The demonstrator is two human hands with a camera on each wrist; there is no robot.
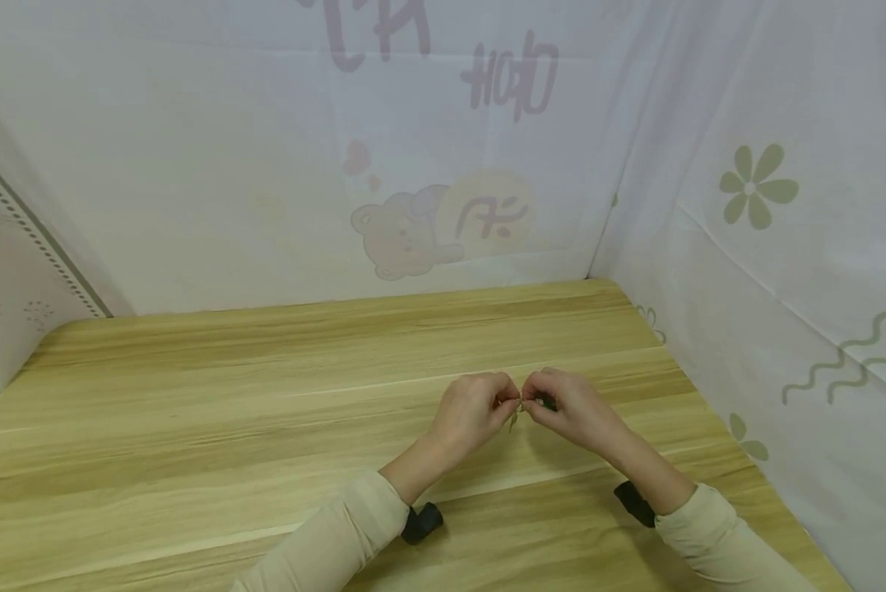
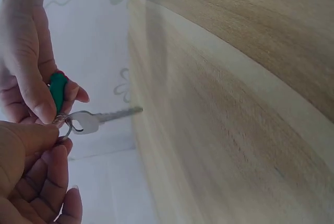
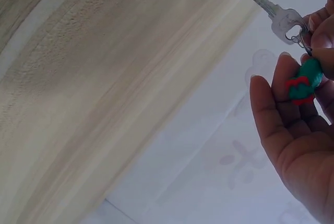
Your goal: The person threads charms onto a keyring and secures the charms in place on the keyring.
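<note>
Both hands meet above the right part of the table in the head view. With thumb and finger, my left hand pinches the metal key ring. A silver key hangs from that ring, its blade pointing down toward the wood. Opposite it, my right hand pinches the top of a green charm with red trim, where its small chain meets the ring. The charm lies against the right hand's fingers, partly covered by them. Fingertips hide part of the ring.
Below the hands spreads a wood-grain table. Pale printed cloth stands behind it and along both sides. A black band shows at the left wrist and another black band at the right.
</note>
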